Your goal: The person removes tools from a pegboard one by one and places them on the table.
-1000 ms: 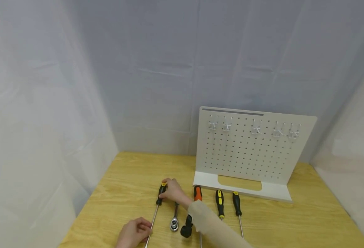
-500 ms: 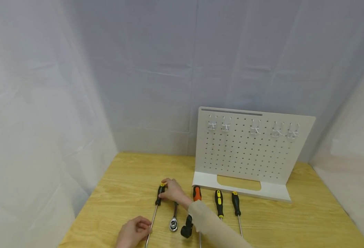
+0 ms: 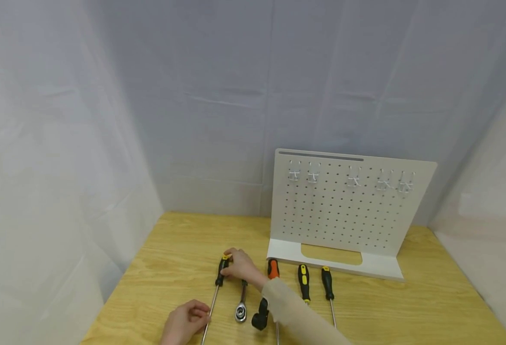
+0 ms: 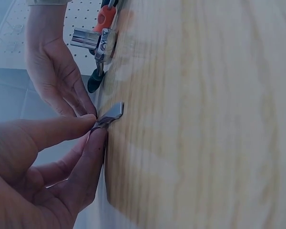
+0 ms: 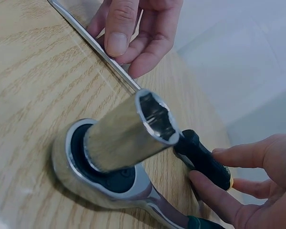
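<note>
A flat-blade screwdriver [image 3: 222,272] with a black and yellow handle lies lengthwise on the wooden table. My right hand [image 3: 241,266] has its thumb and fingers at the handle's sides, pinching it, as the right wrist view shows. Lower down, my left hand [image 3: 184,322] pinches the metal shaft [image 5: 93,43] between thumb and fingers. In the left wrist view the flat blade [image 4: 113,112] pokes out past those fingertips. Just right of the screwdriver lies a ratchet wrench [image 3: 241,312]; its upright chrome socket [image 5: 128,133] fills much of the right wrist view.
Right of the ratchet lie an orange and black screwdriver [image 3: 273,269], a black object [image 3: 259,317] and two black and yellow screwdrivers [image 3: 304,282], [image 3: 328,282]. Behind them stands a white pegboard [image 3: 335,211] with several clear hooks [image 3: 313,173]. White sheeting [image 3: 210,120] surrounds the table [image 3: 184,249].
The head view has shifted very slightly. Both hands keep their places on the screwdriver, and the tools lie as before.
</note>
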Demonstrator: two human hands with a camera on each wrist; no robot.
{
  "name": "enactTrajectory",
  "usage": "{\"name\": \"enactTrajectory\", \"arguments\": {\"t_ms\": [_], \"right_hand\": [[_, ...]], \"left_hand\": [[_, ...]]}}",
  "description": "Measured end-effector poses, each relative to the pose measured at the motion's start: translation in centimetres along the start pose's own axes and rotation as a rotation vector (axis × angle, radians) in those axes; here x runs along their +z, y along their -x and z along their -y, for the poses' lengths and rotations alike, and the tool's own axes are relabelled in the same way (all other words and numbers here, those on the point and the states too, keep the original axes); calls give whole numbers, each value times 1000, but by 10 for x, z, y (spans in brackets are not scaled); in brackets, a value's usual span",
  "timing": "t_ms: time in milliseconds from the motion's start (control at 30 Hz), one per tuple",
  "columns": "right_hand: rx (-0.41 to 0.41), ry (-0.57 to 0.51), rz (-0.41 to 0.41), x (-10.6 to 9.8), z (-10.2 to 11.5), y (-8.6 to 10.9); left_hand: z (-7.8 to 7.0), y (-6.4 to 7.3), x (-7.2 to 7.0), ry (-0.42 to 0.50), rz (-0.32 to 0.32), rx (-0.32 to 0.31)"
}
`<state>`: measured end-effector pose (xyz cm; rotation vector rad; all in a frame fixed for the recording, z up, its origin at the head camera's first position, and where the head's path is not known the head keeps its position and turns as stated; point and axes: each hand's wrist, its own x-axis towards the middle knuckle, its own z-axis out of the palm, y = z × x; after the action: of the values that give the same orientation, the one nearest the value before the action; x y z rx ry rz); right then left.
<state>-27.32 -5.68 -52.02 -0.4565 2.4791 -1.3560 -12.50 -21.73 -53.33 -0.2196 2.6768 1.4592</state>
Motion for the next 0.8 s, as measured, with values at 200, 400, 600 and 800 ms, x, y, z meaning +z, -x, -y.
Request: {"name": "enactTrajectory", "arguments": {"t_ms": [200,400,600,800], "right_hand": [[10,-18,17,-3,1,0],[13,-15,30,-4,-1,-2],[23,-67,59,-6,-1,0],[18,-154,77,-17,1,2]], "left_hand": [[-1,-2,0,-47,-26,19],[-4,-2,1,-71,-54,14],[-5,-4,1,-71,-87,24],[-5,-9,-2,-65,-107,39]]}}
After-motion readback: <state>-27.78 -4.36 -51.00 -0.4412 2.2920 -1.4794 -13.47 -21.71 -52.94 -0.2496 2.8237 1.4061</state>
